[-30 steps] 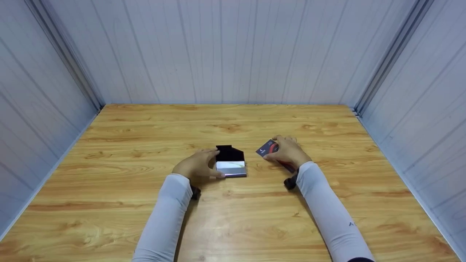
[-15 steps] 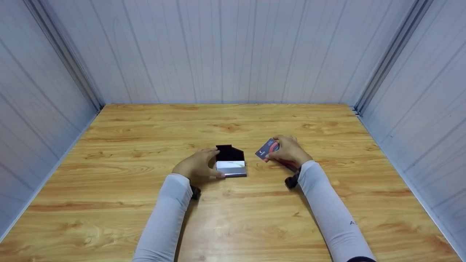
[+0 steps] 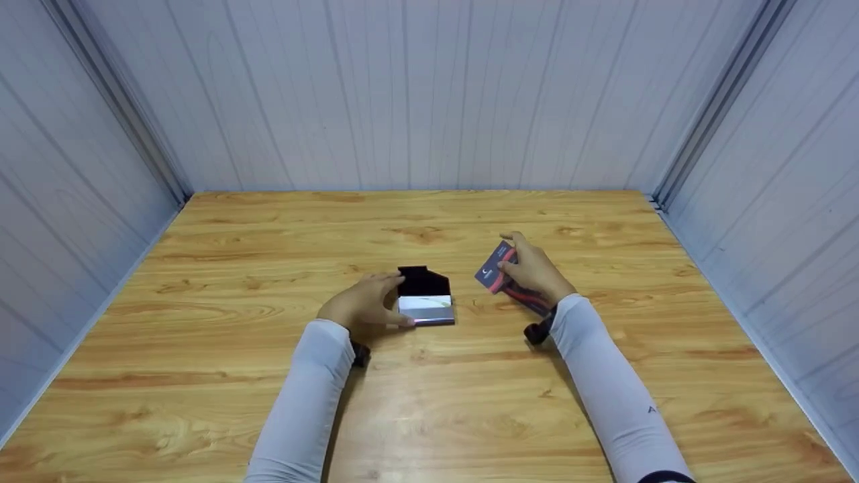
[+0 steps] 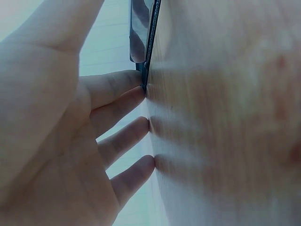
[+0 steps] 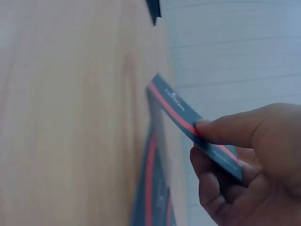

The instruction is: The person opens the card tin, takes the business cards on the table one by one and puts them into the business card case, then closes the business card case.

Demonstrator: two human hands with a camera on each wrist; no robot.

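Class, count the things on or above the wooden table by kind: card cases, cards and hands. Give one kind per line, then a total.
Card cases: 1, the open case under the left hand.
Cards: 2, one card lifted by the right hand, one more card flat on the table.
Hands: 2.
Total: 5.

Table (image 3: 268, 402): wooden, light grain with darker knots, spanning the whole floor of the booth.
Walls (image 3: 402, 94): pale grey ribbed panels at 9, 12 and 3 o'clock.
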